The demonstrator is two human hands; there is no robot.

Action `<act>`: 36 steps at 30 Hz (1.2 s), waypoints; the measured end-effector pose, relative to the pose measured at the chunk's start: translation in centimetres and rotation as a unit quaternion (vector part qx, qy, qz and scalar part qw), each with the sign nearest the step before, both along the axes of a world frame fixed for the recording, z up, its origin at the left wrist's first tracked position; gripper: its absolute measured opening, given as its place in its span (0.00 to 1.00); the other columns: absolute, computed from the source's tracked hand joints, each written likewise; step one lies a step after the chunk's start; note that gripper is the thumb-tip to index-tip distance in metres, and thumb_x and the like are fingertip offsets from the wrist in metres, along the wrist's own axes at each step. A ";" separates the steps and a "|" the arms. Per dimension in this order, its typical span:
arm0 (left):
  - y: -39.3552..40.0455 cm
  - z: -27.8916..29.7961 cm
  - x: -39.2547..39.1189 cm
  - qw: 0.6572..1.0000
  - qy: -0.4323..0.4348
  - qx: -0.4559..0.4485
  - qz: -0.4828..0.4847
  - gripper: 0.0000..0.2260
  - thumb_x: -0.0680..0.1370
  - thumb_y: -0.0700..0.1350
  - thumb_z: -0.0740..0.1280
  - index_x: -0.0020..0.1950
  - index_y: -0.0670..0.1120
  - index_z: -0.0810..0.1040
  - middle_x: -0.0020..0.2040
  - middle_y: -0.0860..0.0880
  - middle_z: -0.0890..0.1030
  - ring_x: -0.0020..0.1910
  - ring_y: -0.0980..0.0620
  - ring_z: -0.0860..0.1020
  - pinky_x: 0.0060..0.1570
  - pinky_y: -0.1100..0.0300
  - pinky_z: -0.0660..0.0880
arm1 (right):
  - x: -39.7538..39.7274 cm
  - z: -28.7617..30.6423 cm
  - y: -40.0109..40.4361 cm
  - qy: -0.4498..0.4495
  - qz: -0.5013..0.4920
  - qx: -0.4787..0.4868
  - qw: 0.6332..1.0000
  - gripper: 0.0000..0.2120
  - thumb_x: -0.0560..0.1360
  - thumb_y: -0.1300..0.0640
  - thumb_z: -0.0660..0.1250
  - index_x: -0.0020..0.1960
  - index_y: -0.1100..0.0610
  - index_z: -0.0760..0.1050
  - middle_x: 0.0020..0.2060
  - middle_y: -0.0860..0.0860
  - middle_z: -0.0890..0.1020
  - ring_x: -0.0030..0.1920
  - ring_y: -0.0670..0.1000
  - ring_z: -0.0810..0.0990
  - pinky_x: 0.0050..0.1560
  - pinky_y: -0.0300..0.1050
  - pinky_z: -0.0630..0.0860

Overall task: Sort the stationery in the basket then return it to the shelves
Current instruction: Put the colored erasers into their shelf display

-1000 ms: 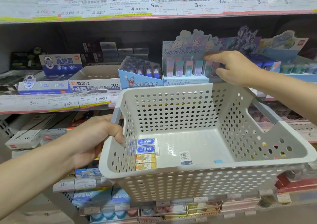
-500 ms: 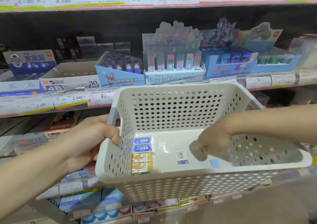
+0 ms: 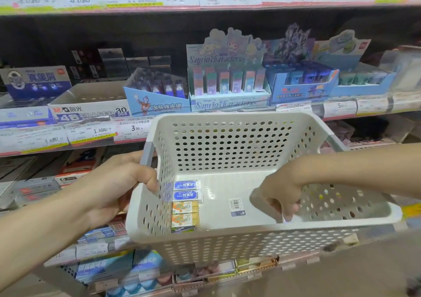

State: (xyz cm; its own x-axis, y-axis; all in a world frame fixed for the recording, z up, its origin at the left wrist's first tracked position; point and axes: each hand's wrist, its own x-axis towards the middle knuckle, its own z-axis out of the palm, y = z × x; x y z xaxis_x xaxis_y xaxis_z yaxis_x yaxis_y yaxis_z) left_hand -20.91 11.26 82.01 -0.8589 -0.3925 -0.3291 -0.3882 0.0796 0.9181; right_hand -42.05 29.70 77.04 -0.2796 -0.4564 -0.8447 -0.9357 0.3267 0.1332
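Note:
I carry a white perforated basket (image 3: 227, 151) in front of the shelves. My left hand (image 3: 118, 189) grips its grey left handle. On the basket floor along the left wall lie two blue erasers (image 3: 187, 190) and two yellow-orange erasers (image 3: 185, 213). A small packet with a barcode label (image 3: 235, 205) lies in the middle. My right hand (image 3: 278, 194) reaches down inside the basket at the front right. Its fingers are curled onto the floor there and hide whatever is under them.
Behind the basket, the shelf holds a Sanrio eraser display (image 3: 227, 80), a blue display box (image 3: 300, 85) to its right and an M&G 4B eraser box (image 3: 91, 110) to its left. Price tags line the shelf edges. Lower shelves hold more packs.
My right hand has left the Sanrio display on the shelf and dropped into the basket, now covering the small blue item at the front right. The left hand keeps its hold.

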 end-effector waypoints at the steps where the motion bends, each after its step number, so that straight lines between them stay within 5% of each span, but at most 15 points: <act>1: 0.0 0.1 0.0 1.000 0.000 -0.004 0.003 0.25 0.55 0.35 0.63 0.50 0.44 0.82 0.49 0.34 0.82 0.43 0.37 0.80 0.55 0.35 0.73 | 0.0 0.9 0.0 -0.004 -0.009 -0.015 1.000 0.11 0.73 0.59 0.69 0.33 0.54 0.72 0.20 0.45 0.75 0.27 0.46 0.74 0.32 0.36 0.71; 4: 0.0 0.3 0.0 1.000 0.003 -0.005 0.009 0.24 0.55 0.35 0.64 0.49 0.44 0.83 0.49 0.34 0.82 0.45 0.34 0.80 0.55 0.34 0.73 | -0.3 4.6 -0.2 -0.070 -0.066 -0.159 0.983 0.04 0.72 0.61 0.70 0.39 0.59 0.77 0.23 0.46 0.77 0.24 0.43 0.74 0.32 0.38 0.73; 10: -0.4 0.4 0.0 1.000 0.006 -0.010 -0.001 0.26 0.54 0.35 0.65 0.51 0.44 0.82 0.50 0.32 0.82 0.52 0.28 0.78 0.55 0.32 0.71 | -2.0 12.5 2.0 -0.090 -0.113 -0.486 0.862 0.05 0.76 0.62 0.65 0.46 0.60 0.79 0.27 0.43 0.75 0.28 0.40 0.73 0.32 0.34 0.74; 15: -0.4 0.4 -0.1 1.000 0.011 -0.020 -0.012 0.28 0.47 0.39 0.68 0.47 0.47 0.83 0.47 0.35 0.84 0.48 0.30 0.80 0.55 0.34 0.73 | -5.1 14.7 3.1 0.073 -0.117 -0.594 0.793 0.09 0.78 0.57 0.62 0.46 0.63 0.76 0.35 0.51 0.81 0.36 0.47 0.82 0.40 0.46 0.78; 20: -0.6 0.3 -0.2 1.000 0.008 -0.014 -0.019 0.27 0.49 0.36 0.67 0.47 0.47 0.84 0.46 0.35 0.84 0.47 0.31 0.80 0.54 0.36 0.74 | -7.2 13.8 1.6 0.147 -0.084 -0.675 0.718 0.10 0.77 0.61 0.66 0.56 0.62 0.74 0.37 0.54 0.80 0.38 0.54 0.80 0.42 0.41 0.74; 26: -0.9 0.2 -0.2 1.000 0.010 0.001 -0.011 0.24 0.53 0.35 0.66 0.48 0.47 0.83 0.47 0.35 0.83 0.51 0.30 0.79 0.54 0.38 0.74 | -8.4 13.3 -0.2 0.151 -0.048 -0.693 0.703 0.10 0.77 0.65 0.64 0.57 0.62 0.76 0.44 0.53 0.77 0.42 0.51 0.79 0.48 0.41 0.74; 36: -1.0 -0.3 0.0 0.999 0.037 0.017 0.025 0.32 0.58 0.36 0.64 0.63 0.40 0.75 0.58 0.31 0.78 0.47 0.40 0.78 0.46 0.52 0.76 | -9.4 14.5 0.3 0.178 -0.013 -0.643 0.745 0.09 0.76 0.64 0.65 0.56 0.61 0.77 0.43 0.58 0.82 0.43 0.57 0.82 0.51 0.48 0.76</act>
State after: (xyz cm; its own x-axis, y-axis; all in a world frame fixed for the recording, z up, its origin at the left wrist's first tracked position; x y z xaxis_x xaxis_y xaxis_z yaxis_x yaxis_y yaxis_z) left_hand -20.93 10.25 81.75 -0.8609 -0.4247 -0.2800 -0.3223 0.0295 0.9462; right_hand -51.48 30.00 91.50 -0.4036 -0.8148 0.4162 -0.9072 0.4155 -0.0663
